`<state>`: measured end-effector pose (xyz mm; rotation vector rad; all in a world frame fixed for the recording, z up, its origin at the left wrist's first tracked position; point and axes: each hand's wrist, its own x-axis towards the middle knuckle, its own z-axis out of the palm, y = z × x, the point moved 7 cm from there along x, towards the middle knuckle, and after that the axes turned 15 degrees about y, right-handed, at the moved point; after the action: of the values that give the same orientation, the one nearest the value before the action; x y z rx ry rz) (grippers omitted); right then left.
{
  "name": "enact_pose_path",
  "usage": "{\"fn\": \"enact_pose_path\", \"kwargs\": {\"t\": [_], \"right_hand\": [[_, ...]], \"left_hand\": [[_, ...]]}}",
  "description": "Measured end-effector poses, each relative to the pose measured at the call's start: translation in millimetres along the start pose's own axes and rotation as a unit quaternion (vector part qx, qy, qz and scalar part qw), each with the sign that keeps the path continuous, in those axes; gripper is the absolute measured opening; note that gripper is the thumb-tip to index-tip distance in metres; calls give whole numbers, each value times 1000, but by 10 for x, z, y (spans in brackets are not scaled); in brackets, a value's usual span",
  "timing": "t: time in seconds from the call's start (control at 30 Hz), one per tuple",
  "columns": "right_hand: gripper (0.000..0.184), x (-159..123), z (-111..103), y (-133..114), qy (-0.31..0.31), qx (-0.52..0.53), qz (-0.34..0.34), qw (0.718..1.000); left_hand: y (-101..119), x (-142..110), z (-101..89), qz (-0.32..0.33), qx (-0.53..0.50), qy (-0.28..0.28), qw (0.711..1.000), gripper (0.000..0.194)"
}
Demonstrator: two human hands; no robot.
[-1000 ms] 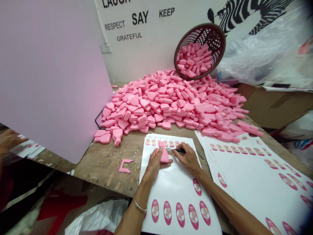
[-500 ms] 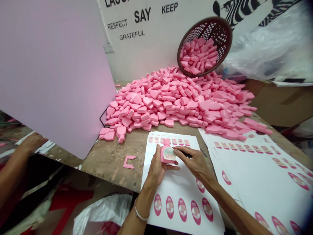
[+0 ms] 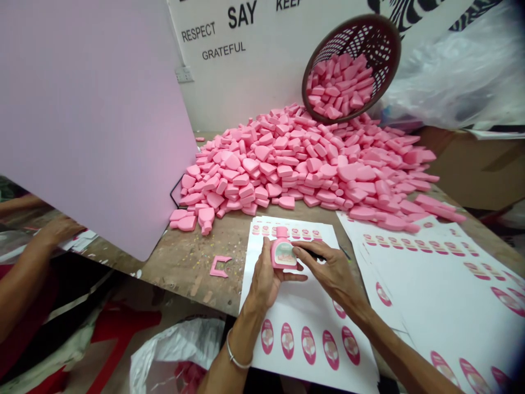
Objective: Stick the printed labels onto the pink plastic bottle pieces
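Head view shows a tipped basket [image 3: 380, 46] spilling pink bottles [image 3: 340, 85], a white bag [image 3: 180, 339] containing pink pieces [image 3: 191, 376], the left hand [image 3: 266, 276] gripping a labelled bottle [image 3: 282, 232], and the right hand [image 3: 336, 273] pinching a dark tool [image 3: 315, 254] against its label [image 3: 285, 253].

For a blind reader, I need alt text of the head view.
The left hand holds a small pink plastic bottle; the right hand touches its pale green label, above white sticker sheets. A heap of such bottles lies behind, below a tilted brown mesh basket.
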<state>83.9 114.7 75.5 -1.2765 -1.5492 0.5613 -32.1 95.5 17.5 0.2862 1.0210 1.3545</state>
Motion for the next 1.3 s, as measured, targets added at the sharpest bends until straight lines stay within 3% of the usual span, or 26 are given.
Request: {"fn": "enact_pose_path", "kwargs": {"t": [0.43, 0.57, 0.7, 0.83, 0.9, 0.97, 1.03, 1.13, 1.2, 1.3], "right_hand": [[18, 2, -14, -45, 9, 2, -36, 999], [17, -10, -15, -75, 9, -13, -61, 998], [22, -25, -7, -131, 15, -106, -140, 984], [33, 43, -95, -91, 39, -253, -191, 948], [37, 129, -211, -25, 71, -273, -154, 947], [43, 196, -248, 41, 60, -208, -84, 973], [56, 199, -140, 48, -1, -100, -23, 995], [67, 78, 134, -27, -85, 2, 35, 996], [58, -57, 308, -61, -117, 29, 64, 991], [53, -274, 512, -85, -152, 32, 76, 985]], "left_hand": [[82, -62, 72, -2, -4, -43, 999, 56], [139, -125, 104, 35, 14, -79, 996, 31], [160, -161, 110, 72, 31, -104, 991, 26], [138, -184, 72, 54, 17, -101, 993, 27], [131, -215, 60, 38, 13, -101, 994, 26], [124, -257, 66, 23, 14, -102, 994, 25], [112, -306, 90, 6, 19, -107, 994, 26], [114, -399, 66, -1, 42, -109, 993, 36], [109, -494, -59, -2, 83, -99, 992, 38], [48, -716, -438, -32, 169, -63, 983, 32]]}}
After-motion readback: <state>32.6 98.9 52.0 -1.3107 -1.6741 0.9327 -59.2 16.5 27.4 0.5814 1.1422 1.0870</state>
